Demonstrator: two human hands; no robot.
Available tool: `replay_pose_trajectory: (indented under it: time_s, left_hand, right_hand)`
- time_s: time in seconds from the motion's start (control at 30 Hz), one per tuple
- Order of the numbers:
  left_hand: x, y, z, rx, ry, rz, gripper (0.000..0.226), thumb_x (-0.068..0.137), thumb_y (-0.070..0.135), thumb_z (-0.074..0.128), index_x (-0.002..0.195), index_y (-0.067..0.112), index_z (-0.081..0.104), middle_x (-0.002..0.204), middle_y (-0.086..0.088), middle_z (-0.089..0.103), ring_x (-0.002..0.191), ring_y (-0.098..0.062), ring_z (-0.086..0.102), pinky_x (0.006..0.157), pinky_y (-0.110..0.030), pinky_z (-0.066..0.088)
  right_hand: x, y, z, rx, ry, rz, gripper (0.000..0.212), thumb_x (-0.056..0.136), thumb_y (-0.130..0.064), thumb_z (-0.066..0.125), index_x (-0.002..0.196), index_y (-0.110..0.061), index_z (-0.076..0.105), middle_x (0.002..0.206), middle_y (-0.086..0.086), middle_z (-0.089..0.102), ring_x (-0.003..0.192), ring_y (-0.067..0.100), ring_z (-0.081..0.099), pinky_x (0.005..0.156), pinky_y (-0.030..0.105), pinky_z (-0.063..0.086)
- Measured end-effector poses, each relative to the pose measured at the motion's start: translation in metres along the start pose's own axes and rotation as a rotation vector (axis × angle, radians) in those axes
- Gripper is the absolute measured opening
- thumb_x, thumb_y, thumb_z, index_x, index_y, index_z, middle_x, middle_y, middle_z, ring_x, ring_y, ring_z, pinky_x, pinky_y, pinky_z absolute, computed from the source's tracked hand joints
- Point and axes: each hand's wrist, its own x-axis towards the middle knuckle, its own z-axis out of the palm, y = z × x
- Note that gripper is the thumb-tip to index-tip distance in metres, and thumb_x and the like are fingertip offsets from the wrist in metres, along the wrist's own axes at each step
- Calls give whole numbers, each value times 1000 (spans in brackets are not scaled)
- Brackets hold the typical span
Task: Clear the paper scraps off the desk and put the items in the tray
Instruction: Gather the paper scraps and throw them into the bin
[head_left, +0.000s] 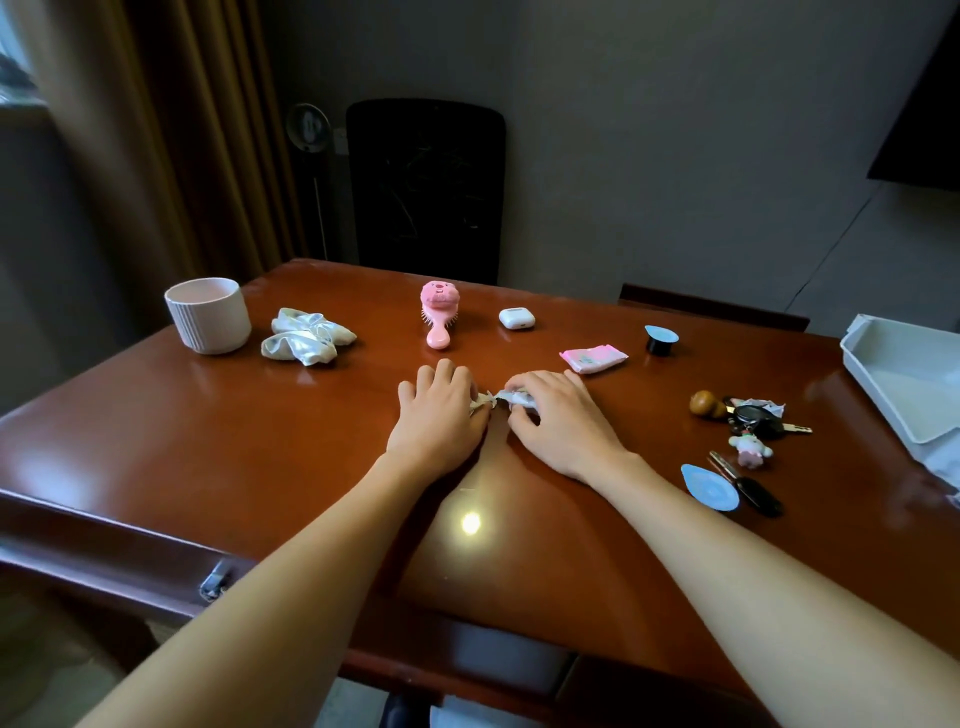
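Note:
At the middle of the brown desk (208, 447), my left hand (439, 415) and my right hand (558, 421) meet over crumpled white paper scraps (498, 401). Each hand has its fingers curled onto the scraps, which are mostly hidden under them. The grey tray (904, 384) sits at the desk's right edge, empty as far as I can see. Loose items lie around: a pink hairbrush (439, 312), a white earbud case (517, 318), a pink packet (593, 358), a small black capsule (660, 340), keys with a charm (753, 421), and a black car key (756, 491).
A pink ribbed cup (208, 314) and a white scrunchie (304, 336) sit at the far left. A blue lid (709, 486) lies by the car key, with another paper scrap (761, 404) behind the keys. A black chair (426, 187) stands beyond the desk.

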Motion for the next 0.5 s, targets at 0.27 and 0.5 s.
replay_pose_trajectory:
  time_s: [0.27, 0.5]
  left_hand:
    - [0, -1, 1, 23, -53, 32, 44, 101, 43, 41, 140, 25, 42, 136, -4, 41, 122, -25, 36, 104, -43, 29]
    - [0, -1, 2, -19, -13, 22, 28, 99, 35, 47, 123, 20, 46, 124, -3, 48, 108, -22, 43, 97, -38, 37]
  right_hand:
    - [2, 4, 5, -30, 10, 109, 56, 96, -48, 43, 148, -32, 29, 148, -4, 42, 140, 18, 30, 115, 44, 24]
    - [5, 7, 10, -158, 37, 94, 35, 98, -45, 44, 128, -29, 54, 127, -5, 48, 119, 17, 38, 101, 34, 34]
